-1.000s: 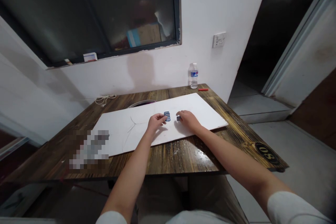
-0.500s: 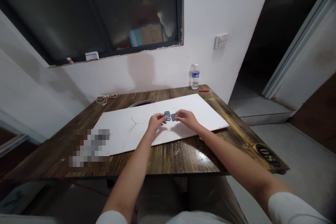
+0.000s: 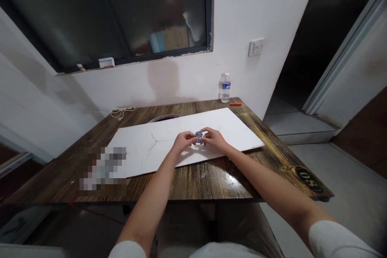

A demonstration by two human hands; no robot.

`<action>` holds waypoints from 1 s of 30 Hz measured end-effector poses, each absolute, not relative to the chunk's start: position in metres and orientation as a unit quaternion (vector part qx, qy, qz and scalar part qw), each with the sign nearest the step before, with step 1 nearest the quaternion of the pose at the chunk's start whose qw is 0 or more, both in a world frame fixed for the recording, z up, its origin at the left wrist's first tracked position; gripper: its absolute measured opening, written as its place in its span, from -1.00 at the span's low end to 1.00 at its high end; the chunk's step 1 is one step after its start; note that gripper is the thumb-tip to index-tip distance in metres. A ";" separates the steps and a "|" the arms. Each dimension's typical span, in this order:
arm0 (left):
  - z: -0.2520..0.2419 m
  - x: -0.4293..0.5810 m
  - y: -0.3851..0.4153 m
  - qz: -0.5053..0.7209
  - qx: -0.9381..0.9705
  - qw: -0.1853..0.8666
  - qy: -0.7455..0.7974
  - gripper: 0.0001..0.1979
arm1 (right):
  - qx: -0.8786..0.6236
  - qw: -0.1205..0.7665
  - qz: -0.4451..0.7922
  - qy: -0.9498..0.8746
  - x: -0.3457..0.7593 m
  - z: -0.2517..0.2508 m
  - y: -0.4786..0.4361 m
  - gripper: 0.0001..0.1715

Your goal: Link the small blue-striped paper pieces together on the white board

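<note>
Between my two hands, just above the white board [image 3: 169, 145], is a small blue slatted piece [image 3: 198, 136], with darker bars across it. My left hand [image 3: 184, 141] pinches it from the left with thumb and fingers. From the right, my right hand [image 3: 214, 139] closes its fingertips on the same blue bundle. At this size I cannot make out whether it is two pieces stacked or joined. The fingertips of both hands nearly meet and cover its lower part.
The board lies on a dark wooden table [image 3: 193, 181] and has thin wires or lines [image 3: 155, 141] at its left. Behind it are a purple round object [image 3: 165, 118], a white cable [image 3: 121, 112], a water bottle [image 3: 225, 88] and a red pen-like stick [image 3: 236, 104]. A pixelated patch covers the left end.
Half a second ago each hand held a separate blue slatted piece, with a small gap between them. Now the hands have come closer and the pieces are together.
</note>
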State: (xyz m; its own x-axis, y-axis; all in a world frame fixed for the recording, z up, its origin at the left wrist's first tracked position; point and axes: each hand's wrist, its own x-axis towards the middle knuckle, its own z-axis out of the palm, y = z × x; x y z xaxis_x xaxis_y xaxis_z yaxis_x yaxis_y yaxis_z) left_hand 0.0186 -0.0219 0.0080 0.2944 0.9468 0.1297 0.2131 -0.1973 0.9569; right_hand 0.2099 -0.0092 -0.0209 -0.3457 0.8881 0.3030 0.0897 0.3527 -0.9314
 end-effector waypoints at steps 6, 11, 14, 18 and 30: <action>0.003 0.019 -0.018 0.407 0.648 0.451 0.459 -0.58 | -0.364 0.450 0.408 -0.706 0.216 -0.013 -0.007 -0.59; 0.000 0.019 -0.014 0.436 0.606 0.445 0.494 -0.59 | -0.513 0.453 0.174 -0.708 0.246 -0.005 0.006 -0.72; 0.000 0.018 -0.014 0.446 0.600 0.439 0.498 -0.61 | -0.581 0.328 0.010 -0.745 0.264 -0.009 0.014 -0.63; -0.001 0.017 -0.014 0.447 0.593 0.433 0.511 -0.62 | -0.610 0.192 -0.035 -0.768 0.274 -0.019 0.017 -0.61; -0.003 0.015 -0.012 0.452 0.586 0.432 0.515 -0.61 | -0.587 0.087 -0.043 -0.804 0.269 -0.011 0.016 -0.62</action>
